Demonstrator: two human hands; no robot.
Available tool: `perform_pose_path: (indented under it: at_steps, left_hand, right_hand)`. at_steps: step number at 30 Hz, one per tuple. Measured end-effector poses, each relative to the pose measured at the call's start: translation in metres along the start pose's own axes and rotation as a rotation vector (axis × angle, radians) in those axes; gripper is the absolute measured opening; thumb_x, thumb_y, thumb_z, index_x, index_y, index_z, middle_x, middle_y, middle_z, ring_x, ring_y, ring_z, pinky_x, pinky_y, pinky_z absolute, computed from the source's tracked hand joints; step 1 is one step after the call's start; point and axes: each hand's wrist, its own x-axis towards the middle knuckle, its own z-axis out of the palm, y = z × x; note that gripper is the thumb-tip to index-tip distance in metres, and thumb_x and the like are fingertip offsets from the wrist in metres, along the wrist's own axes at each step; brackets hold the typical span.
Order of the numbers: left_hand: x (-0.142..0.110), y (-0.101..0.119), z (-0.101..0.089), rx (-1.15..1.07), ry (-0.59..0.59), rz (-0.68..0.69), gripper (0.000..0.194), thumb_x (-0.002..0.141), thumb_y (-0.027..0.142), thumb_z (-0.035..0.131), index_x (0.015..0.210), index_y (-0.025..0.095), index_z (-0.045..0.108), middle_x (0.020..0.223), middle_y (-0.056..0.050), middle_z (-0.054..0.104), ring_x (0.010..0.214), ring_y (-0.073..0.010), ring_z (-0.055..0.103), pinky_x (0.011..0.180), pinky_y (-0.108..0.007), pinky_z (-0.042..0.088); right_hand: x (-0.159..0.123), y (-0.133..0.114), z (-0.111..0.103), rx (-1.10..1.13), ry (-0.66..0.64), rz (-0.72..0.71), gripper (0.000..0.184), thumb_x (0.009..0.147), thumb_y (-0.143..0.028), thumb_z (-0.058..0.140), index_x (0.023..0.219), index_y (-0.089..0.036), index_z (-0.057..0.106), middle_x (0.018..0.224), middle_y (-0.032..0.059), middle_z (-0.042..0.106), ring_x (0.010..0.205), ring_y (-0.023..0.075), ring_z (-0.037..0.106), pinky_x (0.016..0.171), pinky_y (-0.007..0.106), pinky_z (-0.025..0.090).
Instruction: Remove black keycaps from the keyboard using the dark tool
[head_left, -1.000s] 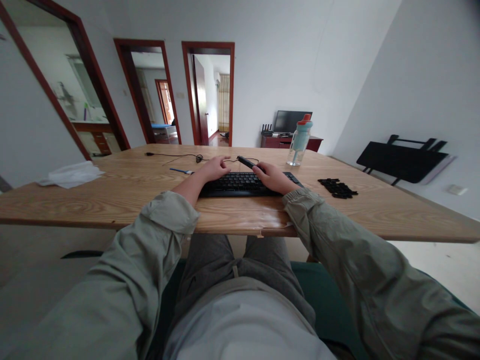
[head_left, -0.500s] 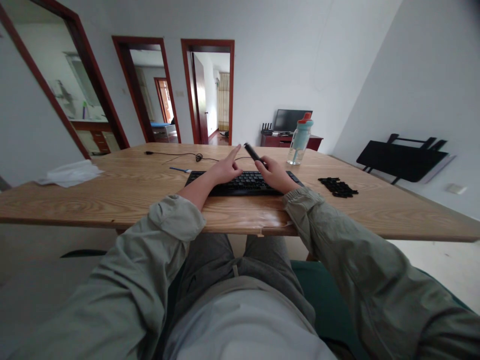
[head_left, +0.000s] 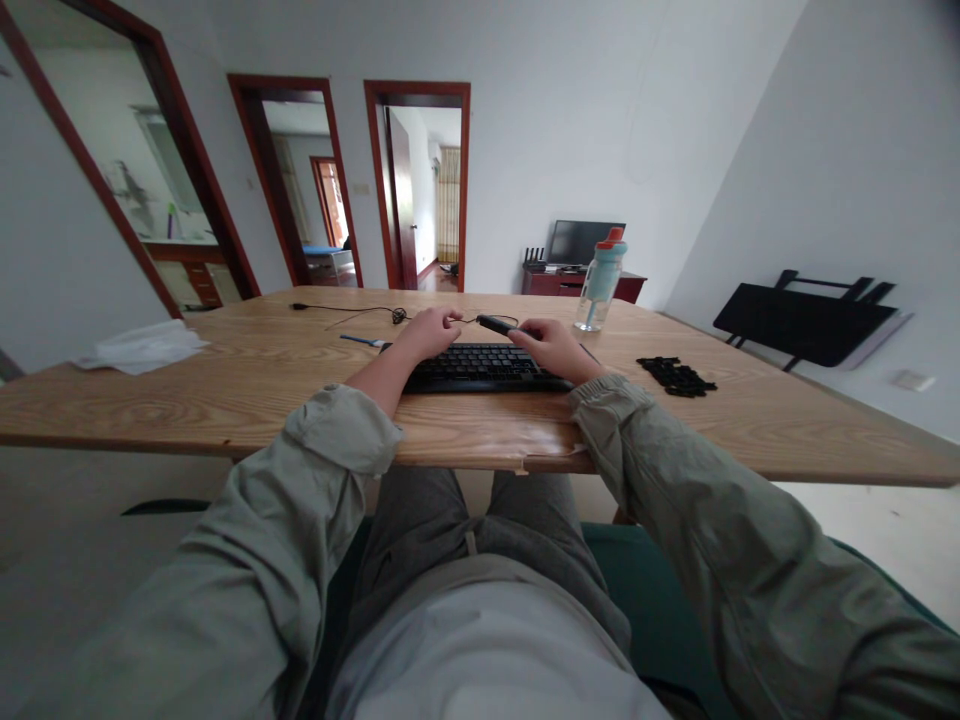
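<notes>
A black keyboard [head_left: 480, 367] lies on the wooden table [head_left: 225, 390] in front of me. My left hand [head_left: 430, 333] rests on its far left part with the fingers curled down onto the keys. My right hand [head_left: 552, 347] is closed round a slim dark tool [head_left: 495, 324] and holds it low over the keyboard's far edge, tip pointing left toward my left hand. A pile of loose black keycaps [head_left: 675, 375] sits on the table to the right of the keyboard.
A teal water bottle [head_left: 599, 281] with an orange lid stands behind the keyboard on the right. A black cable [head_left: 352, 312] and a small blue item [head_left: 360, 341] lie at the far left, white cloth [head_left: 139, 348] at the left edge. A folded black stand [head_left: 806, 320] leans on the right wall.
Half a second ago my left forefinger pointed up and the tool was raised. Both have dropped back to the keyboard, and my left fingers have curled down.
</notes>
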Motion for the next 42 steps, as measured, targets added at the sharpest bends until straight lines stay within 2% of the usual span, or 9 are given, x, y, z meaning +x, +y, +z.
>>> perform_pose_path:
  at_steps: [2,6,12,19,27,33,35,38,42]
  left_hand:
    - [0.002,-0.005,-0.003,0.008,0.012,-0.05,0.038,0.08,0.028,0.058,0.112,0.014,0.074,0.088,-0.007,0.073,0.078,-0.0189,0.062,0.075,-0.029,0.047]
    - [0.002,-0.01,-0.005,0.008,0.015,-0.08,0.036,0.08,0.028,0.058,0.107,0.013,0.076,0.087,-0.009,0.074,0.077,-0.0194,0.063,0.073,-0.029,0.047]
    - [0.003,-0.01,-0.002,0.028,-0.013,-0.052,0.035,0.079,0.025,0.056,0.104,0.014,0.077,0.09,-0.009,0.075,0.077,-0.0193,0.064,0.072,-0.028,0.047]
    - [0.002,-0.009,-0.003,0.032,-0.026,-0.05,0.034,0.08,0.024,0.056,0.105,0.015,0.077,0.091,-0.008,0.075,0.081,-0.0192,0.066,0.073,-0.027,0.048]
    - [-0.006,0.006,-0.007,0.005,-0.209,0.058,0.036,0.083,0.031,0.058,0.111,0.014,0.075,0.094,-0.006,0.074,0.083,-0.0179,0.066,0.076,-0.026,0.049]
    - [-0.008,0.009,-0.01,0.005,-0.224,0.071,0.037,0.085,0.03,0.057,0.113,0.014,0.074,0.097,-0.007,0.074,0.084,-0.0172,0.066,0.079,-0.025,0.05]
    - [-0.008,0.008,-0.01,0.007,-0.226,0.076,0.036,0.085,0.029,0.057,0.113,0.014,0.074,0.097,-0.007,0.074,0.084,-0.017,0.066,0.079,-0.025,0.05]
    - [-0.007,0.007,-0.009,0.017,-0.225,0.079,0.035,0.085,0.029,0.058,0.112,0.014,0.074,0.096,-0.007,0.074,0.084,-0.017,0.065,0.08,-0.026,0.05]
    - [-0.006,0.005,-0.008,0.015,-0.232,0.079,0.036,0.085,0.03,0.057,0.113,0.014,0.074,0.094,-0.006,0.074,0.082,-0.0172,0.066,0.077,-0.026,0.05]
  right_hand:
    - [0.0,0.0,-0.008,0.077,0.029,0.029,0.045,0.085,-0.059,0.055,0.072,-0.017,0.064,0.065,0.0015,0.057,0.064,0.0156,0.048,0.06,0.03,0.034]
    - [-0.004,0.006,-0.02,0.163,0.028,0.115,0.048,0.082,-0.063,0.058,0.062,-0.019,0.052,0.056,-0.0015,0.046,0.056,0.0124,0.04,0.054,0.028,0.029]
    - [-0.004,0.016,-0.017,0.133,-0.001,0.118,0.051,0.081,-0.064,0.059,0.06,-0.018,0.052,0.056,-0.0028,0.042,0.057,0.0113,0.038,0.053,0.028,0.027]
    - [-0.002,0.018,-0.016,0.115,0.053,0.124,0.049,0.082,-0.062,0.059,0.062,-0.017,0.053,0.058,-0.0026,0.045,0.058,0.0116,0.04,0.054,0.028,0.028]
    - [-0.003,0.015,-0.015,0.114,0.094,0.136,0.05,0.084,-0.063,0.057,0.063,-0.017,0.053,0.058,-0.0023,0.045,0.058,0.0115,0.039,0.054,0.027,0.029]
    - [-0.004,0.011,-0.016,0.128,0.103,0.132,0.049,0.086,-0.059,0.058,0.061,-0.018,0.052,0.057,-0.0021,0.044,0.055,0.0105,0.038,0.052,0.027,0.027]
    - [-0.004,0.007,-0.016,0.213,0.067,0.177,0.047,0.086,-0.057,0.059,0.061,-0.018,0.05,0.055,-0.0023,0.043,0.051,0.0096,0.037,0.048,0.026,0.026]
    - [-0.005,0.002,-0.017,0.48,-0.022,0.294,0.038,0.086,-0.051,0.06,0.067,-0.019,0.05,0.055,-0.0024,0.047,0.043,0.008,0.034,0.041,0.025,0.021]
    - [-0.005,-0.002,-0.02,0.775,-0.004,0.356,0.016,0.08,-0.034,0.063,0.086,-0.02,0.057,0.061,-0.0016,0.056,0.041,0.0073,0.034,0.037,0.022,0.02]
